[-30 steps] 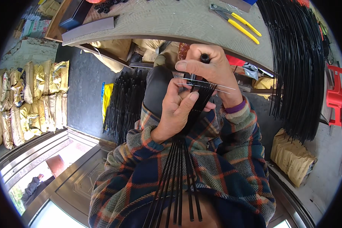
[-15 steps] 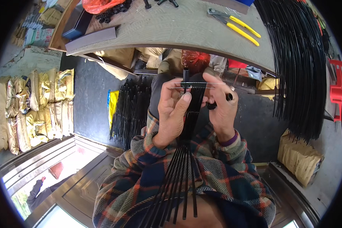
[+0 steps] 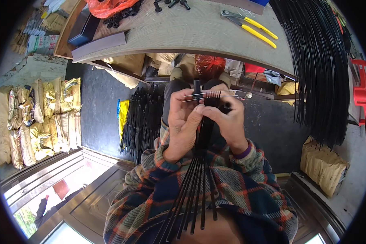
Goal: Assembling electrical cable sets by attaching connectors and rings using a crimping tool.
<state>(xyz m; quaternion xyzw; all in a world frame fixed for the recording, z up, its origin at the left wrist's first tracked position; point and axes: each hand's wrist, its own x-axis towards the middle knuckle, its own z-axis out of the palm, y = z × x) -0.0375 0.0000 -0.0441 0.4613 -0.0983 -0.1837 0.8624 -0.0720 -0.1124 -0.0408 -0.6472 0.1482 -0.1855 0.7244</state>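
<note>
My left hand (image 3: 181, 124) is closed around the base of an upright black tubular fitting (image 3: 197, 86). Two thin metal wires (image 3: 234, 93) run across from it to the right. A row of slim black rods (image 3: 196, 183) hangs along these wires, their upper ends close together, the lower ends fanned out over my shirt. My right hand (image 3: 231, 124) is closed at the top of the row, its thumb reaching over to the left thumb. A second black tubular fitting (image 3: 225, 107) is held in the right palm. My fingertips partly hide the rods' upper ends.
Yellow-handled pliers (image 3: 259, 34) lie on the worktable (image 3: 183, 36) ahead, near small black fittings (image 3: 173, 4) and a red plastic bag (image 3: 107, 8). Long black rods (image 3: 319, 81) overhang its right side. More rods (image 3: 142, 118) stand at left, beyond them wrapped packages (image 3: 40, 118).
My right hand has moved left and its thumb has come over to the left thumb. The rods' upper ends and wires have tilted, showing the row of ends along the wires.
</note>
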